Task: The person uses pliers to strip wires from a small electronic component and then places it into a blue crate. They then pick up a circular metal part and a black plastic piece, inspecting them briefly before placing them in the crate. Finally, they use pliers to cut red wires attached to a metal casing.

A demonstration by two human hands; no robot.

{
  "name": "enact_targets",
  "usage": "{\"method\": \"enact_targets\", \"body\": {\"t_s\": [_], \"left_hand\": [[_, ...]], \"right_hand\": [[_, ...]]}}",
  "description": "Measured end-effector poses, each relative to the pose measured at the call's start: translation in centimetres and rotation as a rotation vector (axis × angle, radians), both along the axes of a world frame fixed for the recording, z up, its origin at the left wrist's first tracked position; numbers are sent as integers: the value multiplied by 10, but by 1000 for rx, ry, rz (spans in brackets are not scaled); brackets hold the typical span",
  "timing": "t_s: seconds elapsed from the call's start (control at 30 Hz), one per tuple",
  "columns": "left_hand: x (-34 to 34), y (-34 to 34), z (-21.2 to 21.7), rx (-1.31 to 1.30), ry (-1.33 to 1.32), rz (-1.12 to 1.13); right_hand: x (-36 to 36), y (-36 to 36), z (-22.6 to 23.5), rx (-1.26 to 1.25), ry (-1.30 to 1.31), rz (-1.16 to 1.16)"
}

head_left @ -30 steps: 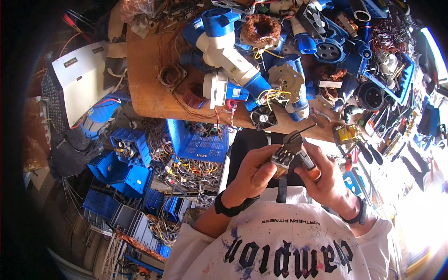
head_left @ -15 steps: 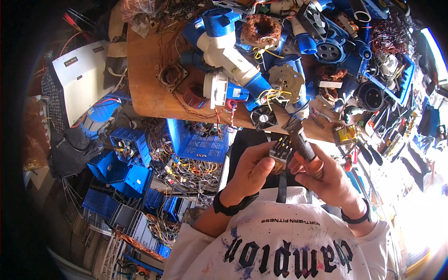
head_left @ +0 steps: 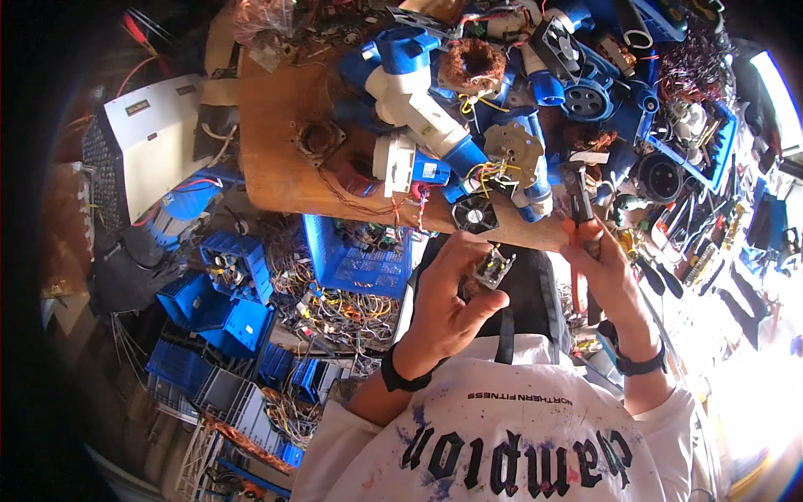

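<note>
My left hand (head_left: 443,305) grips a small boxy electrical part (head_left: 493,266) with metal contacts, thumb and fingers around its sides. It is above my lap, just off the table's front edge. In my right hand (head_left: 606,268) is a pair of pliers (head_left: 579,205) with orange handles. Their metal head points up and away from me, at the table's edge and apart from the electrical part. Right beyond my left hand, a small black fan (head_left: 475,215) lies at the edge of the wooden table (head_left: 284,167).
Blue and white plug connectors (head_left: 418,105), a copper-wound stator (head_left: 473,65) and a round metal plate (head_left: 513,155) crowd the tabletop. Hand tools (head_left: 661,272) lie at the right. Below on the left stand a blue crate (head_left: 355,259), tangled wires (head_left: 343,314) and several bins (head_left: 222,309).
My right hand has moved the pliers right and away from the electrical part. My left hand has turned the part and shifted slightly left.
</note>
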State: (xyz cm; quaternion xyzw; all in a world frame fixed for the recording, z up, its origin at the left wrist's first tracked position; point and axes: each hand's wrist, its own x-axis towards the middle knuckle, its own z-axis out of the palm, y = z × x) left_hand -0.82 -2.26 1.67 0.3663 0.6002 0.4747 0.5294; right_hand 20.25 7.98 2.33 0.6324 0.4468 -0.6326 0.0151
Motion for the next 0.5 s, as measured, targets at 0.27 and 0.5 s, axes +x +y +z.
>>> {"method": "enact_targets", "body": {"t_s": [0.27,0.5], "left_hand": [[-10,9,53,151,152,4],[-16,2,110,27,147,-6]], "right_hand": [[34,18,-76,323,-114,-10],[79,40,-158,565,-169,-135]]}}
